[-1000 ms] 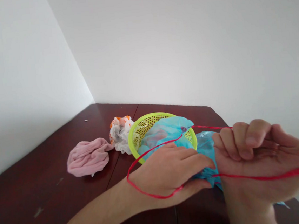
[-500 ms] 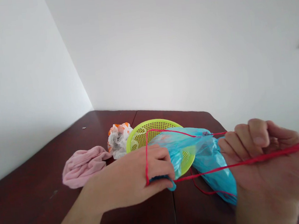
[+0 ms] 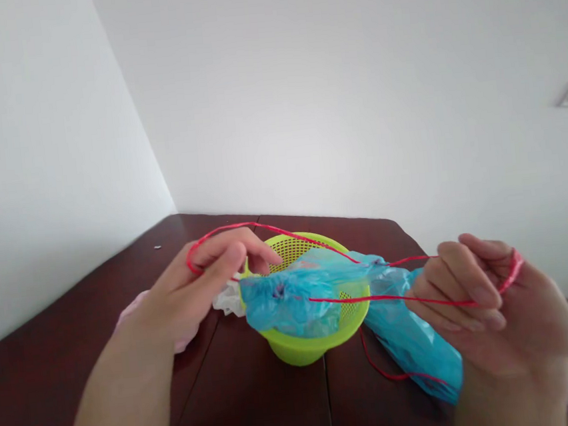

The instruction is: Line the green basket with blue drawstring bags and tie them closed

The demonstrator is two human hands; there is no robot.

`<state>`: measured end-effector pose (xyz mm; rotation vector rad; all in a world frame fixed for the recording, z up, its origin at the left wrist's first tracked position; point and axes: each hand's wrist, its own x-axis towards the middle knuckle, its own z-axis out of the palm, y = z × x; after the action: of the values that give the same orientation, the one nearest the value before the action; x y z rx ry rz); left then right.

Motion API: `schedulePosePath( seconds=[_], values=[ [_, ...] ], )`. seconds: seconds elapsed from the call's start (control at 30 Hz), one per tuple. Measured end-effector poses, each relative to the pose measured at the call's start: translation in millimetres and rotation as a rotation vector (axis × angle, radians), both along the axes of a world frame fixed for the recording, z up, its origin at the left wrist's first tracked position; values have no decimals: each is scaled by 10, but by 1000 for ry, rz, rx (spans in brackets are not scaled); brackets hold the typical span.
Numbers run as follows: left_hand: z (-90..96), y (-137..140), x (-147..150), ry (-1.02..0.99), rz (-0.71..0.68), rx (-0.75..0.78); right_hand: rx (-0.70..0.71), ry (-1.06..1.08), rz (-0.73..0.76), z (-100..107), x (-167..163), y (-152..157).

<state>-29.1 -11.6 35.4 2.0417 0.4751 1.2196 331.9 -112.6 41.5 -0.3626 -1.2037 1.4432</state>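
A thin red string point(image 3: 270, 228) stretches between my two hands over a crumpled blue plastic bag point(image 3: 293, 306). The bag lies across a yellow-green mesh basket point(image 3: 302, 355), and its long part droops over the right side onto the table. My left hand point(image 3: 209, 274) is at the basket's left rim, its fingers loosely extended with a loop of the string around them. On the right, my right hand point(image 3: 488, 300) has its fingers curled over the string, which also loops round the thumb. A loose length of string trails below the basket's right side.
Behind my left wrist a pink cloth point(image 3: 186, 339) shows in part. White crinkled plastic point(image 3: 229, 298) sits left of the basket. The dark red-brown table point(image 3: 263, 409) meets white walls at the back and left.
My left hand has let go of the blue bag's edge and moved left and up, its fingers opening. The bag end now rests on the basket. My right hand's fingers curl further over the string.
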Motion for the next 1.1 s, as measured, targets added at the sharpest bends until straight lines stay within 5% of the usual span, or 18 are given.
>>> schedulePosePath(
  seconds=[0.33, 0.67, 0.9, 1.1],
  values=[
    [8, 456, -188, -710, -138, -445, -58, 118, -21, -23, 1, 41],
    [-40, 416, 55, -844, -156, -405, -146, 201, -6, -78, -4, 93],
    [13, 322, 62, -925, -173, -354, 60, 381, -502, -133, 17, 121],
    [8, 174, 193, -882, -285, -269, 286, 173, -768, -114, -227, 61]
  ],
)
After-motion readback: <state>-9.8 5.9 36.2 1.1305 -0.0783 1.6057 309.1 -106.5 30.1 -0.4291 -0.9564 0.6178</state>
